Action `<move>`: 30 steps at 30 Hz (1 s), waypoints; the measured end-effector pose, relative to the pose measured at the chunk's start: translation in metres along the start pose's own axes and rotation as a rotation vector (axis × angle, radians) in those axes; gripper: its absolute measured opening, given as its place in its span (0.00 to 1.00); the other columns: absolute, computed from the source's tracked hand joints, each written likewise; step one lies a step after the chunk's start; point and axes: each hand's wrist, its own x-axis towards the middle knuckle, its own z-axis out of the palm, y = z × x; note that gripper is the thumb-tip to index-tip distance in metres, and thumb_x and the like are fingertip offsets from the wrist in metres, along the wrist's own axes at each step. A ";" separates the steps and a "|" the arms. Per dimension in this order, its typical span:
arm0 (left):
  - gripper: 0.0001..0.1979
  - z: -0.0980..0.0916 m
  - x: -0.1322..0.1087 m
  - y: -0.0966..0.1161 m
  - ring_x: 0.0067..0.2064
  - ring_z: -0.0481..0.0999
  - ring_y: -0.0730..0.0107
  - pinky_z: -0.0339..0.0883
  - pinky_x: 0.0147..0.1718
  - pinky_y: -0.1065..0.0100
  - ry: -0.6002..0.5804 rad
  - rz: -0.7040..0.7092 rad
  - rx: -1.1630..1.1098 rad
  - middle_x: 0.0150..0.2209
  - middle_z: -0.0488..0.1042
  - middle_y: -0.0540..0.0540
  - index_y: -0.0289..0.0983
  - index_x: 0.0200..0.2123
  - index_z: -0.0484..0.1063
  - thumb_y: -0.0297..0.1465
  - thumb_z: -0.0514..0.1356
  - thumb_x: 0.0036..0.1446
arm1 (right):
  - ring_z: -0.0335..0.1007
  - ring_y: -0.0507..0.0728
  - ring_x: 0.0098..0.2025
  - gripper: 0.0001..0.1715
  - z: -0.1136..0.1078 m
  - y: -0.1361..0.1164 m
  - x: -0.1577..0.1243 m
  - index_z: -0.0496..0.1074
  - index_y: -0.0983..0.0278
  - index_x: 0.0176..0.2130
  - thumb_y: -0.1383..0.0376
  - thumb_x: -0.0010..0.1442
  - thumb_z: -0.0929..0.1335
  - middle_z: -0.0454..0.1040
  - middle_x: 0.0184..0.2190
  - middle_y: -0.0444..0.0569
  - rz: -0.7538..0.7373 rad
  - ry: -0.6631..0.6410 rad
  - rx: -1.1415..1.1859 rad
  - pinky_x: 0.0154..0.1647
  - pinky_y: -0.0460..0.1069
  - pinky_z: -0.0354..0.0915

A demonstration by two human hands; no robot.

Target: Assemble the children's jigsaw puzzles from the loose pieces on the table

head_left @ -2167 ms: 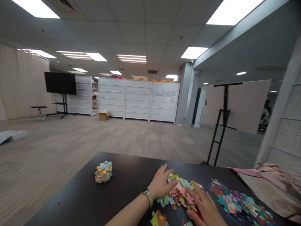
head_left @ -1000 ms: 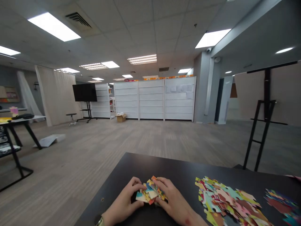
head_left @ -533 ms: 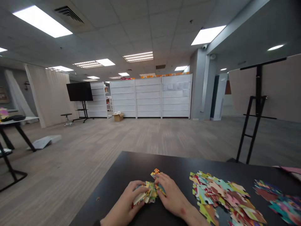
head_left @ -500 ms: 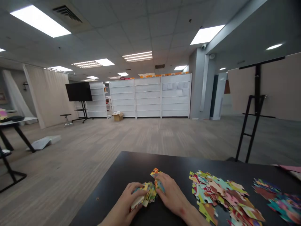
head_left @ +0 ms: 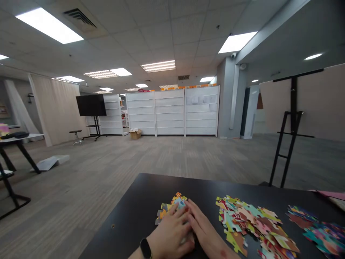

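Small jigsaw puzzle pieces (head_left: 162,212) in yellow, orange and grey-blue lie in a loose heap on the black table (head_left: 129,216), partly under my hands. My left hand (head_left: 174,228), with a dark smartwatch (head_left: 146,248) on its wrist, reaches across the heap palm down, its fingers stretched out. Against its fingertips rests my right hand (head_left: 201,223), fingers extended along the heap's right side. Some pieces beneath both palms are hidden. Right of my right hand spreads a larger pile of jigsaw puzzle pieces (head_left: 256,223) in green, pink, red and brown.
Another pile of teal and purple puzzle pieces (head_left: 326,233) lies at the table's right side, near a pink sheet (head_left: 329,194). Beyond stand a black easel (head_left: 287,144), white shelves (head_left: 169,115), a screen on a stand (head_left: 91,105) and a stool (head_left: 76,132).
My left hand has moved right and over the heap, up against my right hand. The pieces it gripped at the left are now lower and mostly covered. The watch has come into view.
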 end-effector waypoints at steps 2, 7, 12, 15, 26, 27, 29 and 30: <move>0.32 -0.008 0.005 -0.011 0.71 0.53 0.42 0.38 0.69 0.38 0.030 -0.125 0.016 0.70 0.59 0.44 0.50 0.68 0.61 0.48 0.62 0.63 | 0.37 0.59 0.76 0.40 -0.001 0.000 -0.002 0.49 0.63 0.73 0.46 0.71 0.54 0.42 0.76 0.53 0.009 -0.004 -0.053 0.75 0.59 0.41; 0.36 -0.015 -0.010 -0.053 0.69 0.54 0.25 0.39 0.60 0.22 -0.002 -0.414 0.035 0.70 0.59 0.42 0.55 0.68 0.60 0.55 0.62 0.59 | 0.30 0.66 0.76 0.42 0.001 -0.007 0.029 0.48 0.55 0.73 0.42 0.69 0.58 0.38 0.76 0.52 -0.046 -0.126 -0.343 0.74 0.66 0.36; 0.34 -0.025 -0.036 -0.079 0.71 0.52 0.33 0.43 0.61 0.25 -0.028 -0.511 0.015 0.72 0.53 0.36 0.47 0.72 0.51 0.50 0.52 0.68 | 0.42 0.72 0.74 0.37 0.019 -0.019 0.075 0.60 0.51 0.69 0.40 0.68 0.57 0.57 0.71 0.52 -0.068 -0.177 -0.426 0.70 0.74 0.29; 0.31 -0.029 -0.057 -0.083 0.73 0.48 0.47 0.41 0.66 0.34 0.001 -0.485 0.015 0.74 0.48 0.41 0.48 0.73 0.47 0.44 0.50 0.71 | 0.45 0.71 0.74 0.33 0.032 -0.029 0.091 0.61 0.52 0.68 0.45 0.71 0.55 0.59 0.71 0.52 -0.093 -0.157 -0.388 0.70 0.73 0.33; 0.54 0.018 -0.072 -0.071 0.72 0.38 0.29 0.38 0.65 0.29 -0.141 -0.426 0.052 0.73 0.38 0.32 0.38 0.74 0.40 0.62 0.58 0.58 | 0.44 0.64 0.75 0.37 0.023 -0.042 0.052 0.53 0.54 0.72 0.47 0.70 0.59 0.52 0.73 0.52 -0.258 -0.325 -0.272 0.73 0.65 0.40; 0.55 0.014 -0.066 -0.068 0.73 0.38 0.33 0.36 0.66 0.31 -0.126 -0.355 0.041 0.73 0.37 0.34 0.38 0.74 0.35 0.62 0.57 0.59 | 0.42 0.67 0.75 0.40 0.018 -0.042 0.044 0.51 0.54 0.72 0.46 0.68 0.62 0.50 0.73 0.54 -0.264 -0.353 -0.307 0.73 0.68 0.38; 0.53 0.000 -0.057 -0.065 0.74 0.38 0.40 0.31 0.67 0.34 -0.102 -0.252 0.036 0.74 0.36 0.40 0.44 0.74 0.32 0.61 0.56 0.60 | 0.39 0.69 0.75 0.45 0.006 -0.038 0.031 0.50 0.54 0.72 0.45 0.64 0.66 0.47 0.74 0.55 -0.247 -0.391 -0.361 0.72 0.70 0.37; 0.49 -0.008 -0.055 -0.065 0.74 0.38 0.42 0.29 0.67 0.34 -0.097 -0.248 0.040 0.74 0.37 0.43 0.48 0.74 0.33 0.61 0.55 0.62 | 0.38 0.69 0.75 0.44 0.000 -0.035 0.027 0.51 0.52 0.72 0.44 0.64 0.66 0.47 0.74 0.55 -0.231 -0.399 -0.376 0.72 0.71 0.37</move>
